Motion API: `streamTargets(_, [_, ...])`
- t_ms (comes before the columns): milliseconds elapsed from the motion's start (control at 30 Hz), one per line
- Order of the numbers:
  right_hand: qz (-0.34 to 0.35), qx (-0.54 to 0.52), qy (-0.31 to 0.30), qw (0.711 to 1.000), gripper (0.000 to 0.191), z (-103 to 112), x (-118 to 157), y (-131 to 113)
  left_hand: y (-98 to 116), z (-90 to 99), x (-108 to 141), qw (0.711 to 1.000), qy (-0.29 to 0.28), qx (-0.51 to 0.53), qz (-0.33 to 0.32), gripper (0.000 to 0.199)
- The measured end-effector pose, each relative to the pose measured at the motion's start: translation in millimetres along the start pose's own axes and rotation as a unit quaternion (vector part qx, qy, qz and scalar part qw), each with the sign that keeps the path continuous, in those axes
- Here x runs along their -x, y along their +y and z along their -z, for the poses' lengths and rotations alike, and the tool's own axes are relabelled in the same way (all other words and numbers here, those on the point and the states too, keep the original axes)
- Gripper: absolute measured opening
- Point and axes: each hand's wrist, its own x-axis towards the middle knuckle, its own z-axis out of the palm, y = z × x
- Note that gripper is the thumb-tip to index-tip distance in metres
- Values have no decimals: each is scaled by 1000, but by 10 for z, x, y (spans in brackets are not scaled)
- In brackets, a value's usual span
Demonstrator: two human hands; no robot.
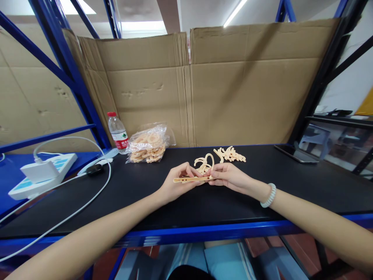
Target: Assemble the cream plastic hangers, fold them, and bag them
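Note:
Near the middle of the black table, my left hand point(180, 181) is closed on a flat, slotted, pale wooden piece point(189, 179). My right hand point(229, 178) pinches the right end of that piece and a curved pale wooden piece point(210, 157) that rises from it. The fingertips of both hands are close together. Just behind them lie more curved wooden pieces point(201, 161), partly hidden by the hands. A small pile of pale wooden pieces point(231, 154) rests farther back to the right.
A clear plastic bag of wooden pieces point(148, 144) and a red-capped bottle point(118, 132) stand at the back left. A power strip point(43, 175) with white cables lies at the far left. A dark phone point(297, 153) lies at the back right. Cardboard point(247, 89) walls the table's rear.

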Motion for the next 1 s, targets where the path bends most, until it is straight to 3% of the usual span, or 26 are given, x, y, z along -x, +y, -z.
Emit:
streamTargets(267, [10, 38, 44, 998, 36, -49, -8, 26, -28, -18, 3, 1000, 3, -2, -6, 28])
streamTargets(667, [114, 85, 65, 988, 34, -128, -42, 63, 17, -67, -2, 1000, 15, 21, 6, 30])
streamTargets(1000, [144, 55, 83, 985, 29, -163, -33, 72, 7, -87, -30, 990, 105, 44, 88, 32])
